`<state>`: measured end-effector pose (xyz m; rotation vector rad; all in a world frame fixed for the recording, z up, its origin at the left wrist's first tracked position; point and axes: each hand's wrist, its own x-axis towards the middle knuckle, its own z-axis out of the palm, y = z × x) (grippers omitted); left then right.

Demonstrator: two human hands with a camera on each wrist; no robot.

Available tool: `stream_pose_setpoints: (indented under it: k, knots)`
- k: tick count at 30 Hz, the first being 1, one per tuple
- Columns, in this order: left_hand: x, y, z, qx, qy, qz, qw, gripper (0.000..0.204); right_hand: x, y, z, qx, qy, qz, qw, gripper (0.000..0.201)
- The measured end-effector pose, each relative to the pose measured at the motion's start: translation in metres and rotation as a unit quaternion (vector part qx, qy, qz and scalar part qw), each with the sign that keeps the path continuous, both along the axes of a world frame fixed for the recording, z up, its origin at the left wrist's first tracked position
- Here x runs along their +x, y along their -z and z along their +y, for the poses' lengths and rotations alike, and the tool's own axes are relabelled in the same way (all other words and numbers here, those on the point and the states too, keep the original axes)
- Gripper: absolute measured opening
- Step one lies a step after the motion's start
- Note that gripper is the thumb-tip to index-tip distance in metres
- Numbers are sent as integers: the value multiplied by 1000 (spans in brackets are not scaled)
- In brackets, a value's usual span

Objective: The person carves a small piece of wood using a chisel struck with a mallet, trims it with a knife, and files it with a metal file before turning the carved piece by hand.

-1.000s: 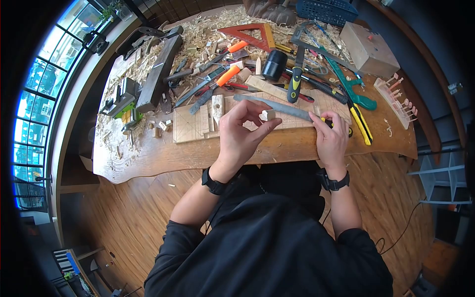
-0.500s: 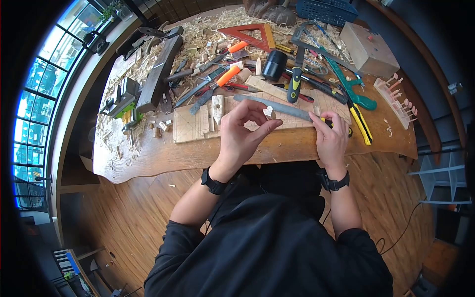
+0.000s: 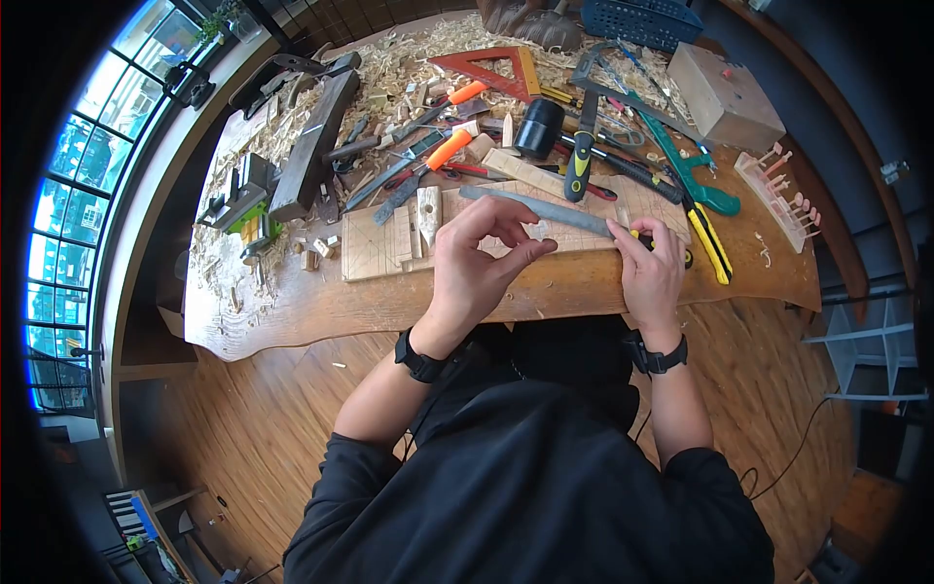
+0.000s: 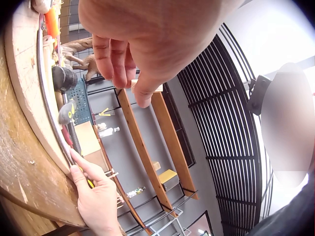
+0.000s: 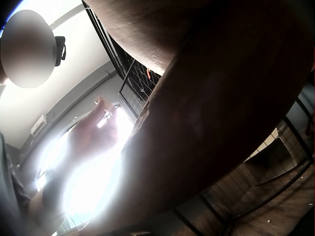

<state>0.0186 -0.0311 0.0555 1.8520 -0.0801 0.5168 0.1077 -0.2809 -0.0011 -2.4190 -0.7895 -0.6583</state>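
Observation:
My left hand [image 3: 477,258] is raised above the front of the bench, thumb and fingertips pinching a small pale wood piece [image 4: 158,88]. In the head view that piece is mostly hidden by the fingers. My right hand [image 3: 654,273] holds a flat metal file [image 3: 555,211] near where the blade meets its black and yellow handle [image 3: 689,260]. The file's blade points left, over a flat wooden board [image 3: 375,255], and its far end passes behind the left hand's fingers. A pale wood block with a hole [image 3: 428,214] is on the board, left of the left hand.
Behind the board are orange-handled tools [image 3: 449,149], a black mallet head [image 3: 541,127], a red set square [image 3: 491,68] and a green-handled saw [image 3: 702,180]. A wooden plane [image 3: 313,146] stands left, a wood box [image 3: 728,95] right. Shavings [image 3: 399,68] cover the bench's back.
The small wood piece has turned and sunk between the left fingertips, so less of it shows now. The right hand and the file stay in place.

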Motion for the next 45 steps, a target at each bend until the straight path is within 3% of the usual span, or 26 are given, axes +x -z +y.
stream_pose_setpoints:
  k: [30, 33, 36, 40, 45]
  knots:
    - [-1, -4, 1, 18, -4, 20, 1000, 27, 0, -1, 1, 5, 0, -7, 1000, 35]
    - [2, -18, 7, 108, 1, 2, 994, 16, 0, -2, 0, 5, -1, -5, 1000, 35]
    - [8, -17, 18, 116, 5, 42, 992, 15, 0, -2, 0, 8, -1, -4, 1000, 35]
    - [28, -26, 35, 251, 23, 43, 967, 19, -1, -4, 0, 11, -3, -8, 1000, 35]
    - [60, -6, 38, 345, 45, 36, 937, 18, 0, -3, -1, 16, -5, -7, 1000, 35]
